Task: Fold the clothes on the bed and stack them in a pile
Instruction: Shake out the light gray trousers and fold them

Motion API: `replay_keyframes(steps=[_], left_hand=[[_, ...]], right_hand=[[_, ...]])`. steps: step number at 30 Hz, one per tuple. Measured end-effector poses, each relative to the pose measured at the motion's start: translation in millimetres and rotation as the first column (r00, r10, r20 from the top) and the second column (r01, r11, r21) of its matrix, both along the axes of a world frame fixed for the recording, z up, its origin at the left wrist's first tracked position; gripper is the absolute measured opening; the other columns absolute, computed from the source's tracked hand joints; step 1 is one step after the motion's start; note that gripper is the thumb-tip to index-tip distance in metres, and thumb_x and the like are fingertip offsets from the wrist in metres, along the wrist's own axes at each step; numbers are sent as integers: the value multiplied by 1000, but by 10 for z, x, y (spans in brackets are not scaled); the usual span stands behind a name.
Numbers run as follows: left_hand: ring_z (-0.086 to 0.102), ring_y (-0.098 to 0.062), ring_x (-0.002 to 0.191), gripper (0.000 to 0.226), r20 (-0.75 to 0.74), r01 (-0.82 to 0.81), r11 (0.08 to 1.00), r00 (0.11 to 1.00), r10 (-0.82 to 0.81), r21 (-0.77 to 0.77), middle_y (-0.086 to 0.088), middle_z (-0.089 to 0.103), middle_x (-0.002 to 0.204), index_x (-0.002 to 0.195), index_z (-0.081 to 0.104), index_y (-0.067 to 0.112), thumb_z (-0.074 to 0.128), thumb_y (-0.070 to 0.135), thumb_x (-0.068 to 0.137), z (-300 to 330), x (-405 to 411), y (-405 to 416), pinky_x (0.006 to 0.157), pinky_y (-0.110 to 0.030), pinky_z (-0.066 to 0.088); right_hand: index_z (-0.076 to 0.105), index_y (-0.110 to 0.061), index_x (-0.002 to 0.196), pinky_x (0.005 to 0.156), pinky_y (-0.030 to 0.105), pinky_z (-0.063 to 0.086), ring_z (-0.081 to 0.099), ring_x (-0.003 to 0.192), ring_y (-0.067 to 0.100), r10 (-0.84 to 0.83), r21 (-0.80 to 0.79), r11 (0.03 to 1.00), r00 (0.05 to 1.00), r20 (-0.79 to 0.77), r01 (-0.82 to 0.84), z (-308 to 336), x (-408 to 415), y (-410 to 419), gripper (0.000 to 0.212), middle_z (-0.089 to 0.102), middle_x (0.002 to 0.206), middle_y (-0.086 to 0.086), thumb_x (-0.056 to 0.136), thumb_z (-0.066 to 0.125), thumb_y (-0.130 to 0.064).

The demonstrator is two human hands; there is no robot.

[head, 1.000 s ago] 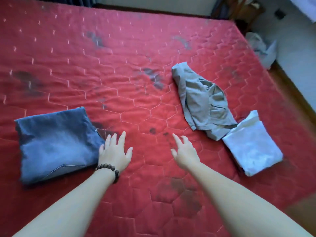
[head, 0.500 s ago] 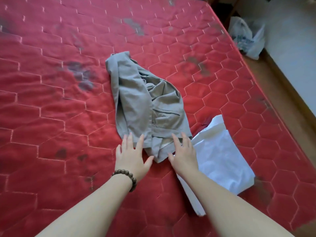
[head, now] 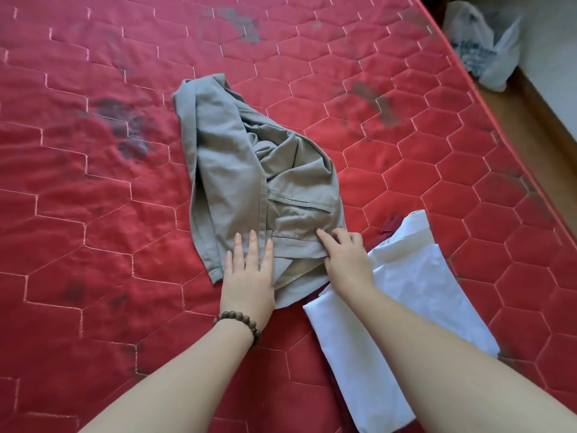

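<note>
On the bed point(head: 93, 214), the grey garment point(head: 249, 170) lies crumpled and unfolded, left hand point(head: 248, 278) flat on it, right hand point(head: 345, 257) pinching its hem, beside a folded white garment point(head: 415, 292) toward the right edge.

Red bed point(head: 93, 214) quilted in pale hexagons with dark stains; grey-khaki trousers point(head: 237, 170); white cloth point(head: 415, 295); brown bead bracelet point(head: 239, 320).
</note>
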State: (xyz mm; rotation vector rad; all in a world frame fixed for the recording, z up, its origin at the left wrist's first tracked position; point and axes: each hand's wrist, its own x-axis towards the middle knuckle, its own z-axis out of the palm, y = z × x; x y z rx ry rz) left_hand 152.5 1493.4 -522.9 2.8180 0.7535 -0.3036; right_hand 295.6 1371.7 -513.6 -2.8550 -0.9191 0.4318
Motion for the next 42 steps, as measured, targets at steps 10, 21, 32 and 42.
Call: replay_keyframes(steps=[10, 21, 32, 42], left_hand=[[61, -23, 100, 21, 360, -161, 955, 900, 246, -250, 0, 69, 101, 107, 66, 18, 47, 20, 97, 841, -418, 449, 74, -36, 47], [64, -31, 79, 19, 511, -289, 946, 797, 321, -143, -3, 69, 84, 93, 63, 23, 45, 16, 94, 3067, -1637, 978, 60, -31, 37], [64, -29, 78, 26, 709, -305, 938, 624, 327, -165, -9, 70, 82, 94, 66, 14, 46, 1, 86, 5902, -3408, 716, 66, -30, 45], [64, -23, 76, 24, 805, -216, 969, 550, 223, -120, -2, 69, 75, 79, 68, 16, 50, 18, 95, 7421, -4289, 376, 70, -32, 50]], right_hand=[[63, -16, 111, 75, 38, 43, 48, 98, 26, 39, 232, 972, 999, -30, -31, 889, -325, 354, 26, 62, 104, 2, 94, 44, -14], [52, -13, 85, 60, 34, 31, 57, 84, 33, 39, 453, 885, 988, 151, -104, 3225, -1542, 688, 12, 64, 85, 8, 93, 44, -15], [57, -11, 80, 60, 37, 51, 61, 66, 23, 28, 695, 695, 973, 229, -184, 5835, -3219, 158, 21, 64, 72, 4, 98, 47, -16], [54, -9, 73, 60, 36, 40, 53, 63, 27, 60, 847, 442, 952, 300, -295, 7183, -3581, -46, 28, 58, 64, 2, 97, 49, -23]])
